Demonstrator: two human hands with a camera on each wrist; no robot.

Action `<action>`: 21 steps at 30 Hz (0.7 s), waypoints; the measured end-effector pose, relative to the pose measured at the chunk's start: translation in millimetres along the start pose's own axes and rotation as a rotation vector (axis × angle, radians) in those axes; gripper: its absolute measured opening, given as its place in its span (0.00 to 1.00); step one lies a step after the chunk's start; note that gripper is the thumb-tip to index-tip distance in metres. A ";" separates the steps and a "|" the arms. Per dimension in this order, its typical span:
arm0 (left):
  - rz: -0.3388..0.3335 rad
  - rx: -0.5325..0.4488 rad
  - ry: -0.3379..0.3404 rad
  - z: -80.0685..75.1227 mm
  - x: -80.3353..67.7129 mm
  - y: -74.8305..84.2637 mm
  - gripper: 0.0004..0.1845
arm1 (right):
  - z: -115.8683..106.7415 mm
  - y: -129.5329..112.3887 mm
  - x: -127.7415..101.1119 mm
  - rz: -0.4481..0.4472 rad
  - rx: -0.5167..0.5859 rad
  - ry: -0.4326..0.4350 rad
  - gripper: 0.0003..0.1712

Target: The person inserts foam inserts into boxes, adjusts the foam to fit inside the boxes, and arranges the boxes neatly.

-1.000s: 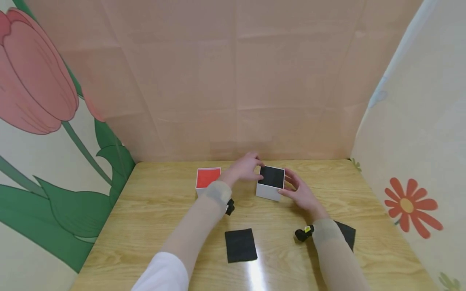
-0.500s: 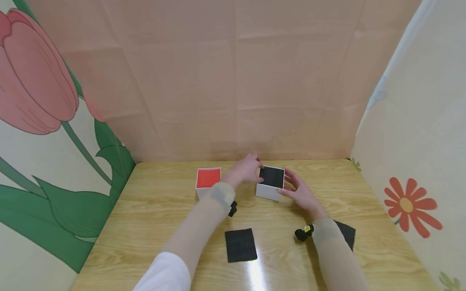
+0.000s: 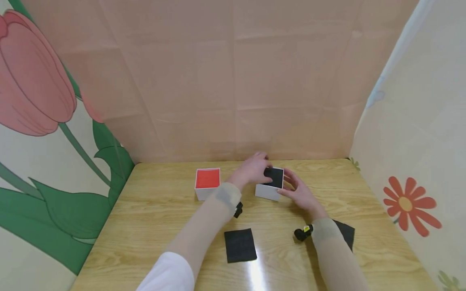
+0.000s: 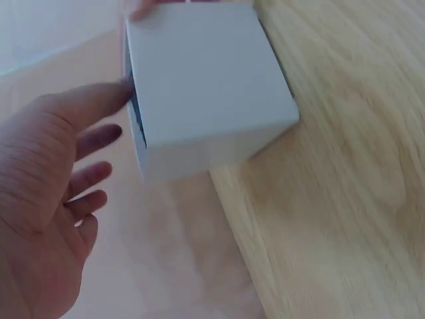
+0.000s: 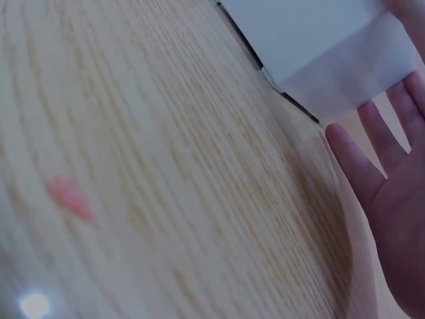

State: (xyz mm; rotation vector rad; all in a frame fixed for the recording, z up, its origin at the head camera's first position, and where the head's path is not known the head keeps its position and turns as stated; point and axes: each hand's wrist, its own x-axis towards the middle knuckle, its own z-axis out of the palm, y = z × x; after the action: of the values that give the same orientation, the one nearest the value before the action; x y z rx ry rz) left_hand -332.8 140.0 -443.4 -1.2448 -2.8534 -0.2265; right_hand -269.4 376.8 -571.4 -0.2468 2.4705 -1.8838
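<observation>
1. Two hands work at one white box with a black top point(image 3: 271, 184), which stands on the wooden table point(image 3: 153, 214) toward its far edge; every place below is given relative to this box.
2. Left hand point(image 3: 255, 169): it lies over the box's far-left corner, fingers loosely bent and reaching onto the black top. In the left wrist view the fingers point(image 4: 86, 106) are spread and nearly straight, the thumb tip touching the box's white side point(image 4: 199, 86). No closed grip shows.
3. Right hand point(image 3: 298, 192): just beside the box's right side, palm turned toward it, fingers extended and relaxed. The right wrist view shows straight fingers point(image 5: 362, 163) close to the box's lower corner point(image 5: 332, 60); whether they touch it I cannot tell.
4. White box with a red top point(image 3: 207, 184): left of the black-topped box, apart from it, with the left forearm between.
5. Black square sheet point(image 3: 239, 245): nearer the person than the box, lying flat.
6. Second black sheet point(image 3: 346, 232): near-right of the box, partly hidden under the right forearm.
</observation>
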 end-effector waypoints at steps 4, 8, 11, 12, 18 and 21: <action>0.058 -0.020 0.001 2.8 5.7 9.1 0.25 | -0.3 -1.1 -0.6 -0.026 0.002 -0.010 0.56; 0.077 -0.025 -0.024 5.4 11.6 14.6 0.23 | 0.8 -3.8 -1.0 -0.043 0.015 -0.022 0.55; 0.085 -0.022 -0.055 5.4 14.3 17.2 0.21 | 1.0 -4.0 -1.0 -0.043 0.016 -0.024 0.55; 0.086 -0.025 -0.067 5.4 15.0 17.7 0.21 | 0.9 -3.6 -1.0 -0.041 0.017 -0.021 0.55; 0.094 -0.034 -0.088 7.5 17.0 17.9 0.20 | -0.5 -1.3 -1.1 -0.033 0.006 -0.018 0.56; 0.100 -0.032 -0.088 8.6 19.0 17.3 0.19 | -0.9 -0.9 -1.1 -0.026 0.012 -0.015 0.56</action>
State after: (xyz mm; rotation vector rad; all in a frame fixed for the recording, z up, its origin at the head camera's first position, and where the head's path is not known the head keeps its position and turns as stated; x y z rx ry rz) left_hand -332.8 166.7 -448.4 -1.4340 -2.8599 -0.2214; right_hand -268.3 377.6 -570.4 -0.2931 2.4568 -1.8991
